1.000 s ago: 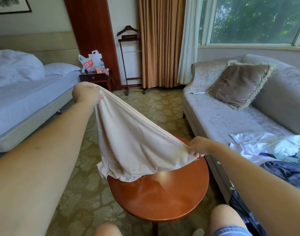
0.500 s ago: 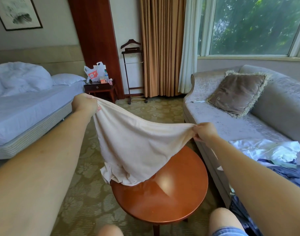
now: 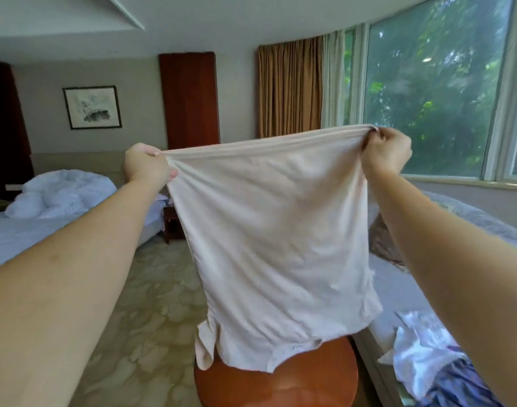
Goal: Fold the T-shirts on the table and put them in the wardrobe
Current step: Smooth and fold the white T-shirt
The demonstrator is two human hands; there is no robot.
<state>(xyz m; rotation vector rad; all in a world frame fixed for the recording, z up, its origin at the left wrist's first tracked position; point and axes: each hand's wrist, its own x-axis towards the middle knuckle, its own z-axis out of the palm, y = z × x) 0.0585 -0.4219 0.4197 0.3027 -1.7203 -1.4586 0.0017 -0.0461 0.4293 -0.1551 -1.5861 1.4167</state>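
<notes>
A cream T-shirt hangs stretched in front of me, upside down, with its sleeves and collar dangling just over the round wooden table. My left hand grips one corner of the hem at the upper left. My right hand grips the other corner at the upper right, slightly higher. The hem is pulled taut between them. More clothes, white and dark blue, lie crumpled on the sofa at the lower right.
A grey sofa runs along the right under the window. A bed with white bedding stands at the left, a small nightstand beside it. Patterned carpet lies between bed and table. A dark wood panel stands at the back.
Both hands have risen to about head height and spread apart, lifting the shirt off the table so it hangs full length. My view has tilted upward.
</notes>
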